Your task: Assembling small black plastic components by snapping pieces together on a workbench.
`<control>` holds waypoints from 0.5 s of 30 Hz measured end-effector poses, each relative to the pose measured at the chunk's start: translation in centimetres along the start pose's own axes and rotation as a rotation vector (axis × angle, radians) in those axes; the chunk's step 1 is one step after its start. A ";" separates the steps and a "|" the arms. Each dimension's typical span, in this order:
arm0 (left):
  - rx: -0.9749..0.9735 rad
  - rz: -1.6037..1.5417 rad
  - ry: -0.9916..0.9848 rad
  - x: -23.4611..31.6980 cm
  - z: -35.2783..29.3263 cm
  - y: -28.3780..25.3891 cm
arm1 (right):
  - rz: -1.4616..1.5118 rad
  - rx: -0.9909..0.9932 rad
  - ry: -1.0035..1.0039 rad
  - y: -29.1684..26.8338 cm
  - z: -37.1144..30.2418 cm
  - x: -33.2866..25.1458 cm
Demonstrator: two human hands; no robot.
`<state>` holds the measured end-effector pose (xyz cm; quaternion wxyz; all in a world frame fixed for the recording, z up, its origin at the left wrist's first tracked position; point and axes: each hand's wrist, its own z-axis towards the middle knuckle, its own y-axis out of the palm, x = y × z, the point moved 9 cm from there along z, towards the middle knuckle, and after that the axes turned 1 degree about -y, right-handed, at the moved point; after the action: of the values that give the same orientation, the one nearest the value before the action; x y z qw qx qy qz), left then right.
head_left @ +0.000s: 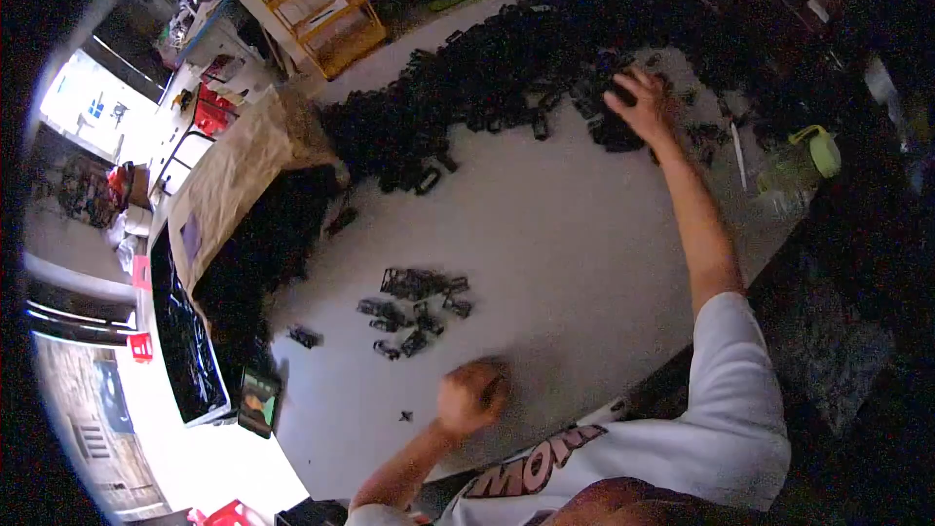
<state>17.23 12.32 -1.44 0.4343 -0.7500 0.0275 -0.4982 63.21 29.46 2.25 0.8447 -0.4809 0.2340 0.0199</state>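
My left hand is curled low over the near part of the pale table. Something dark shows at its fingers, but blur and shadow hide what it is. My right arm reaches far across, and my right hand is above the far heap of small black parts, fingers spread, touching or just over them. Between the hands, left of centre, lies a small cluster of black frame-like plastic parts. A single black part lies apart to its left.
A brown paper sack with more black parts lines the left side. A phone or tablet stands at the near left edge. A green-lidded clear bottle and a white stick lie at right. A yellow rack stands beyond.
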 end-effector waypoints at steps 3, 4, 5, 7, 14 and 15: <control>0.157 0.067 0.245 3.3 2.6 0.4 | 0.059 0.031 -0.047 0.7 -4.9 -6.9; 0.086 0.141 0.234 4.0 3.6 1.0 | -0.052 0.040 -0.142 1.3 -6.2 -9.7; 0.120 0.064 0.298 4.1 4.3 1.3 | -0.033 0.078 -0.226 1.8 -7.5 -12.9; 0.163 -0.027 0.361 4.6 5.2 1.4 | 0.055 -0.013 -0.248 2.5 -9.7 -18.1; 0.144 -0.282 0.350 5.4 5.9 0.2 | 0.309 -0.154 -0.402 5.6 -14.4 -30.8; 0.122 -0.353 0.334 5.4 6.1 0.0 | 0.348 -0.206 -0.453 6.0 -14.7 -32.0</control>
<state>24.72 13.55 1.69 0.3743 -0.6229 -0.0627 -0.6841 27.64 26.76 4.40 0.8062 -0.4999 0.1152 0.2946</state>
